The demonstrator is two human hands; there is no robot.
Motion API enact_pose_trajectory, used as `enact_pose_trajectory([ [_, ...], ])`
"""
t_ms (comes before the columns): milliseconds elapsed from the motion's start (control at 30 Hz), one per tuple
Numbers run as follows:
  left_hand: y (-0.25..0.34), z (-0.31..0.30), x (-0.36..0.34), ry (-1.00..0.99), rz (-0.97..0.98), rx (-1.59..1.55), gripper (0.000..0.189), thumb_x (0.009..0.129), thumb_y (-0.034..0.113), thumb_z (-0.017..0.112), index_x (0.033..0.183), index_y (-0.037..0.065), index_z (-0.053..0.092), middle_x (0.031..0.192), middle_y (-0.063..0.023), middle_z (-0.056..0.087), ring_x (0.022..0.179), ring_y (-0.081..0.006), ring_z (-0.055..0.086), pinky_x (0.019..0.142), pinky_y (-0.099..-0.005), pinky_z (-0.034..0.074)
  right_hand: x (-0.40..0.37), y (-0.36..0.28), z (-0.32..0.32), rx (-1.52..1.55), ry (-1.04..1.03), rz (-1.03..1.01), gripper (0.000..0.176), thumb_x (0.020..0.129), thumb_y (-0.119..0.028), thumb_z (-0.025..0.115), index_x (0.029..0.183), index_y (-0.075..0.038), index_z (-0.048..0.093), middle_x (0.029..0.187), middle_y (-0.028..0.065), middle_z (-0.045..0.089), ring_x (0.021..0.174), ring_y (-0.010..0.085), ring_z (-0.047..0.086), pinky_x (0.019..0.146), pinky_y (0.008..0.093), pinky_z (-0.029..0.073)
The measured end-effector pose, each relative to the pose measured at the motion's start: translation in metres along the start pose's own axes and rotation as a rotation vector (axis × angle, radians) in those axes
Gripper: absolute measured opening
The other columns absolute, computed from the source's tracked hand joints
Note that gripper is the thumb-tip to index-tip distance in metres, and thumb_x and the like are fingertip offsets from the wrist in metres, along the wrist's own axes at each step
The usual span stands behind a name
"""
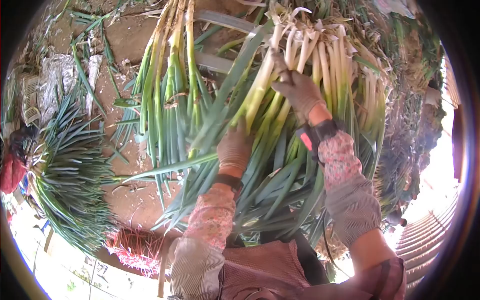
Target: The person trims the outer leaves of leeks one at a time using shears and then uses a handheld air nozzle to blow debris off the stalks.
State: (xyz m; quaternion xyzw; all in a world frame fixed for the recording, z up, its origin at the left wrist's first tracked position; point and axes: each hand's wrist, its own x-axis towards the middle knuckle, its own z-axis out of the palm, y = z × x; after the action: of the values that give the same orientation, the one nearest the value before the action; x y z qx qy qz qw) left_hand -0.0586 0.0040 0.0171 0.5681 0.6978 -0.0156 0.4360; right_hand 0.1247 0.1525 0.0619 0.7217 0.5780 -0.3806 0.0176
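Observation:
My left hand (235, 150), in a brown glove, is closed round the green lower part of a long green onion (257, 95). Higher up, my gloved right hand (301, 93) has its fingers and thumb against the pale stem of that onion. A loose green leaf (227, 92) slants across just to the left of the stalk. Beneath and beside both hands lies a thick heap of green onions (332, 65), white root ends at the top and leaves toward me. My right fingertips partly cover the stems.
More green onions (175, 85) lie to the left of the heap, near metal bars (227, 22). A bundled pile of green onions (75, 170) stands at far left. Red ties (135, 245) lie at lower left. Leaf scraps litter the brown ground (127, 40).

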Motion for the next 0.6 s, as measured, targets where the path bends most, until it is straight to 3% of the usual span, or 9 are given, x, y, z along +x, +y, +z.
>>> enact_pose_trajectory([
  [100, -0.007, -0.006, -0.002, 0.147, 0.216, 0.235, 0.052, 0.088, 0.041, 0.066, 0.133, 0.018, 0.053, 0.1, -0.0135, 0.065, 0.086, -0.0371, 0.066, 0.071, -0.0474, 0.055, -0.034, -0.054, 0.018, -0.153, -0.218, -0.084, 0.046, 0.085, -0.045, 0.068, 0.099, -0.002, 0.062, 0.085, 0.019, 0.069, 0.083, 0.0357, 0.07, 0.077, 0.0423, 0.053],
  [133, -0.01, -0.013, 0.002, 0.144, 0.253, 0.217, 0.04, 0.088, 0.038, 0.065, 0.12, 0.015, 0.062, 0.099, -0.0127, 0.063, 0.087, -0.0364, 0.064, 0.071, -0.0455, 0.054, -0.034, -0.057, 0.029, -0.195, -0.232, -0.101, 0.046, 0.085, -0.045, 0.068, 0.1, -0.002, 0.062, 0.086, 0.0201, 0.069, 0.085, 0.0374, 0.069, 0.078, 0.0436, 0.053],
  [233, -0.044, -0.027, 0.032, 0.187, 0.077, 0.178, 0.032, 0.089, 0.03, 0.063, 0.118, 0.016, 0.063, 0.104, -0.0146, 0.062, 0.093, -0.0374, 0.064, 0.074, -0.0482, 0.053, -0.034, -0.049, 0.063, -0.277, -0.263, -0.136, 0.047, 0.085, -0.046, 0.067, 0.104, -0.003, 0.061, 0.089, 0.0223, 0.07, 0.088, 0.0412, 0.068, 0.08, 0.047, 0.053],
  [300, -0.071, -0.037, 0.061, 0.547, 0.046, 0.123, 0.022, 0.09, 0.026, 0.06, 0.108, 0.016, 0.066, 0.102, -0.0138, 0.062, 0.09, -0.0391, 0.063, 0.074, -0.0503, 0.052, -0.038, -0.044, 0.076, -0.283, -0.281, -0.148, 0.048, 0.084, -0.046, 0.066, 0.105, -0.003, 0.061, 0.089, 0.0224, 0.07, 0.088, 0.0417, 0.068, 0.081, 0.0486, 0.053],
  [367, -0.075, -0.055, 0.09, 0.69, 0.071, 0.01, 0.017, 0.092, 0.022, 0.058, 0.099, 0.008, 0.064, 0.103, -0.0166, 0.065, 0.093, -0.041, 0.065, 0.078, -0.051, 0.053, -0.046, -0.047, 0.077, -0.284, -0.302, -0.119, 0.047, 0.084, -0.045, 0.066, 0.105, -0.003, 0.061, 0.09, 0.0224, 0.07, 0.089, 0.0425, 0.067, 0.081, 0.0493, 0.053],
  [467, -0.084, -0.058, 0.129, 0.422, -0.139, 0.036, 0.026, 0.092, 0.03, 0.059, 0.106, 0.009, 0.066, 0.109, -0.0197, 0.067, 0.098, -0.043, 0.066, 0.083, -0.0518, 0.053, -0.055, -0.048, 0.082, -0.272, -0.324, -0.128, 0.046, 0.085, -0.044, 0.064, 0.105, -0.003, 0.061, 0.09, 0.0219, 0.07, 0.088, 0.0424, 0.068, 0.081, 0.0502, 0.053],
  [567, -0.068, -0.076, 0.135, 0.26, -0.309, 0.015, 0.037, 0.092, 0.043, 0.058, 0.11, 0.011, 0.067, 0.105, -0.0201, 0.07, 0.101, -0.0405, 0.067, 0.085, -0.0513, 0.052, -0.057, -0.052, 0.086, -0.286, -0.337, -0.137, 0.046, 0.086, -0.044, 0.063, 0.107, -0.003, 0.06, 0.088, 0.0208, 0.07, 0.086, 0.0426, 0.068, 0.079, 0.0512, 0.053],
  [600, -0.07, -0.078, 0.136, 0.249, -0.288, 0.012, 0.044, 0.091, 0.052, 0.057, 0.11, 0.014, 0.069, 0.097, -0.02, 0.072, 0.098, -0.0396, 0.069, 0.086, -0.0508, 0.052, -0.056, -0.055, 0.082, -0.294, -0.32, -0.122, 0.046, 0.086, -0.044, 0.063, 0.108, -0.003, 0.06, 0.087, 0.0207, 0.07, 0.084, 0.0428, 0.068, 0.078, 0.0515, 0.053],
])
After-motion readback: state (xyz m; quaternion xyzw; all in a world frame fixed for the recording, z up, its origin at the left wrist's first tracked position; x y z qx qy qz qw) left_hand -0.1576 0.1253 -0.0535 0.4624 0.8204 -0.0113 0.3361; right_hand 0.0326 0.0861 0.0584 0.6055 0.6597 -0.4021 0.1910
